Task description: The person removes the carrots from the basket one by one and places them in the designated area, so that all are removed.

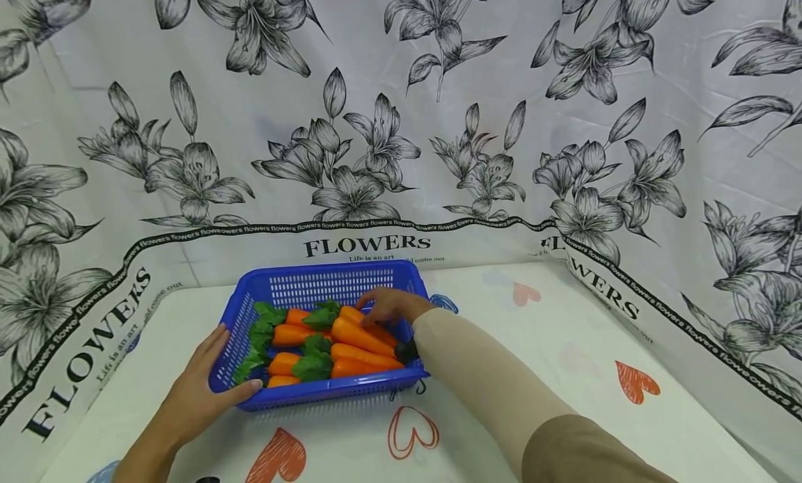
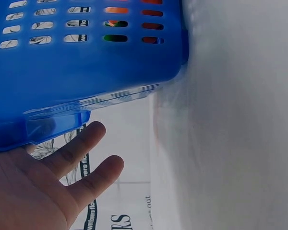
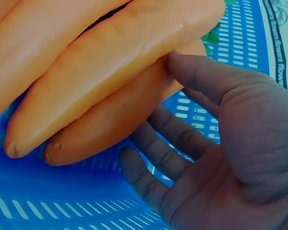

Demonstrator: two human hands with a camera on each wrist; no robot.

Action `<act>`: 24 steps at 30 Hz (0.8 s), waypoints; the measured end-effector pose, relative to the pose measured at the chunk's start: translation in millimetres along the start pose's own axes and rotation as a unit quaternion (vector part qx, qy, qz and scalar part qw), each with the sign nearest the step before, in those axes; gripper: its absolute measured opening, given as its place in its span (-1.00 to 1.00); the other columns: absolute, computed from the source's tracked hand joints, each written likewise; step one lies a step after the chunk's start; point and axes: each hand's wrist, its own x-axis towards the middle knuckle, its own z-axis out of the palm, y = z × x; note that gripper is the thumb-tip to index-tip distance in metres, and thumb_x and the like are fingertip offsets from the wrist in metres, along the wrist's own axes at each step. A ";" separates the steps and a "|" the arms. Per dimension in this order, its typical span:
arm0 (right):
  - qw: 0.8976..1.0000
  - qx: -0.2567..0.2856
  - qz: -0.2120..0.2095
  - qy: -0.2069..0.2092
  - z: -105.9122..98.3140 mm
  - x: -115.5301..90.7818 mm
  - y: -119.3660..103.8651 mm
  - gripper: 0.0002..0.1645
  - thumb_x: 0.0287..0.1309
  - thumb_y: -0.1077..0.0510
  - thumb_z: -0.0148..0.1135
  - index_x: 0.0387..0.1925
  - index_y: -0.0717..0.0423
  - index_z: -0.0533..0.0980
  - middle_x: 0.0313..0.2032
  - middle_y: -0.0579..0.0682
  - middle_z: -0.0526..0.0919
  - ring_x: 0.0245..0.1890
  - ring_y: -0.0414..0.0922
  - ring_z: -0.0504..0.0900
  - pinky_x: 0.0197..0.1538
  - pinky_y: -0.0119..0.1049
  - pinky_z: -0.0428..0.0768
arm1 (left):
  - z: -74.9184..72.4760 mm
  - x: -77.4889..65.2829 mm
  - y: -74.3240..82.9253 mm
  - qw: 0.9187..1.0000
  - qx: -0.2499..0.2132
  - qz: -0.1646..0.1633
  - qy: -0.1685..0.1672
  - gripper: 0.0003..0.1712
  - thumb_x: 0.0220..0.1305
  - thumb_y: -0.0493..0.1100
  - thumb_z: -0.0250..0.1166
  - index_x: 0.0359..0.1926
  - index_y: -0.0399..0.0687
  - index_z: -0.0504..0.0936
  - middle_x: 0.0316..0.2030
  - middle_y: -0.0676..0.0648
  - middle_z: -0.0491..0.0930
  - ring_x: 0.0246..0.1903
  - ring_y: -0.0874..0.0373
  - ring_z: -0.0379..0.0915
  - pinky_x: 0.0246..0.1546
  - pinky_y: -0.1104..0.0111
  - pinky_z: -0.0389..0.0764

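Observation:
A blue plastic basket (image 1: 326, 268) with slotted walls holds several orange toy carrots (image 1: 366, 337) with green leafy tops (image 1: 313, 358). My left hand (image 1: 200, 392) rests against the basket's near left corner, its thumb over the rim. In the left wrist view, two of its fingers (image 2: 81, 146) stretch out straight below the rim. Inside the basket at the right, my right hand (image 1: 391, 305) grips a carrot (image 3: 105, 120) lying at the far side of the pile. Its thumb presses the carrot's side and the other fingers reach beneath.
The basket stands on a white tablecloth (image 1: 501, 323) printed with hearts. A white curtain (image 1: 370, 44) with black flower drawings hangs behind the table and along both sides. A red heart print (image 1: 635, 382) shows on the right of the cloth.

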 end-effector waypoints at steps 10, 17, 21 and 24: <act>0.998 0.024 -0.045 0.040 0.1 3.2 1.0 -0.59 0.11 0.04 0.41 0.04 -0.17 0.61 -0.20 -0.03 0.57 -0.30 -0.07 0.58 -0.24 -0.19 0.64 | 0.2 -2.9 -0.2 1.000 0.006 -0.005 0.000 0.22 0.12 0.18 0.37 0.52 -0.18 -0.21 0.48 -0.30 -0.31 0.32 -0.51 -0.22 0.05 -0.48 -0.02; 0.992 0.075 -0.085 0.056 -2.8 4.7 0.7 -0.58 0.10 0.05 0.41 0.04 -0.17 0.61 -0.15 -0.04 0.58 -0.28 -0.08 0.57 -0.27 -0.22 0.61 | -0.7 -2.3 0.3 1.000 0.003 -0.001 0.005 0.22 0.11 0.17 0.38 0.52 -0.18 -0.19 0.48 -0.29 -0.30 0.33 -0.50 -0.23 0.06 -0.48 -0.03; 0.986 0.107 -0.103 0.070 -4.7 1.3 -0.9 -0.55 0.09 0.06 0.41 0.07 -0.14 0.60 -0.19 -0.03 0.61 -0.33 -0.08 0.57 -0.32 -0.23 0.60 | 0.0 -1.5 0.2 1.000 0.001 0.000 0.006 0.22 0.11 0.17 0.39 0.52 -0.17 -0.19 0.48 -0.28 -0.30 0.34 -0.49 -0.23 0.06 -0.47 -0.02; 0.980 0.144 -0.118 0.076 -6.1 0.7 0.6 -0.53 0.09 0.09 0.41 0.09 -0.11 0.59 -0.21 -0.01 0.62 -0.33 -0.06 0.60 -0.32 -0.22 0.63 | 0.8 -1.0 1.0 1.000 0.004 -0.001 0.005 0.23 0.11 0.17 0.39 0.52 -0.17 -0.18 0.48 -0.28 -0.29 0.33 -0.49 -0.22 0.06 -0.47 -0.02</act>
